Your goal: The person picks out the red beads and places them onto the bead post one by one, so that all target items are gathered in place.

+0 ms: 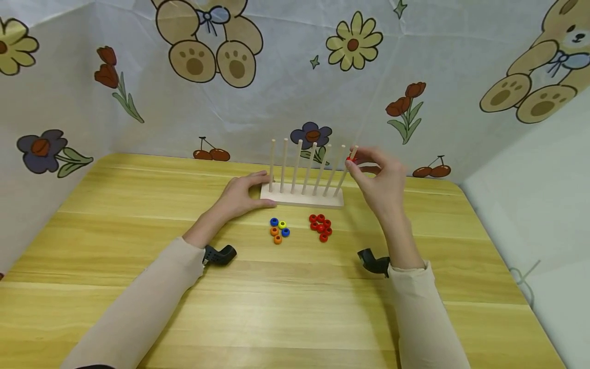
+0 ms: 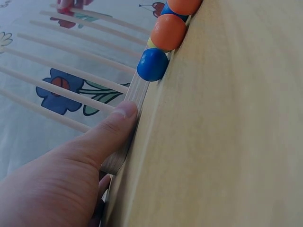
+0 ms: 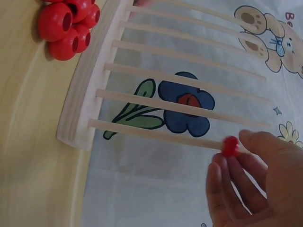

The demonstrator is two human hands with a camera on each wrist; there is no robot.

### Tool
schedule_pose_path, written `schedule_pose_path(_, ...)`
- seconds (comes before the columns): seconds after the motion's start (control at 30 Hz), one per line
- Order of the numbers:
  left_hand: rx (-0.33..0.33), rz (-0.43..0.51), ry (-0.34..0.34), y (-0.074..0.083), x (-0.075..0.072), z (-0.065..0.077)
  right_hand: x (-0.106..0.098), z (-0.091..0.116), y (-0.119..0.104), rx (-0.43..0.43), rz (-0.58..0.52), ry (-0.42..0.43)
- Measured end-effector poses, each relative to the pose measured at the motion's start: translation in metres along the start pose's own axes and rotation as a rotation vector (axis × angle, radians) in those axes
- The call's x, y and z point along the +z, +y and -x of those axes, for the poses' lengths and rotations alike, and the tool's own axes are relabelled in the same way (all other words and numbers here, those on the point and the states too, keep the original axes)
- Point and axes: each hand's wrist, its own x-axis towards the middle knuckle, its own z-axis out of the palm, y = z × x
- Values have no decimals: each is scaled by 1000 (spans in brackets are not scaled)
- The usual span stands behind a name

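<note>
A pale wooden peg rack with a row of several upright pegs stands at the back of the table. My left hand grips the left end of its base, thumb along the front edge and fingers behind, partly hidden. At the rack's right end, my right hand pinches a red bead between thumb and fingers. That bead sits around the upper part of the rightmost peg. In front of the rack lies a cluster of red beads. Left of it is a group of blue, orange and yellow beads.
The wood-grain table meets a patterned cloth backdrop close behind the rack. Each wrist carries a black camera mount, one on the left and one on the right.
</note>
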Motion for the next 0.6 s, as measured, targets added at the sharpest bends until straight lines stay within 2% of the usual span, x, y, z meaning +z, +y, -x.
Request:
schedule_pose_path(0.33,-5,11,2,-2,1,-1,-3,17,17,65,91,-120)
schedule_pose_path(0.6,0,5,0,-3,1,-2,-12,34,33,90,70,-162)
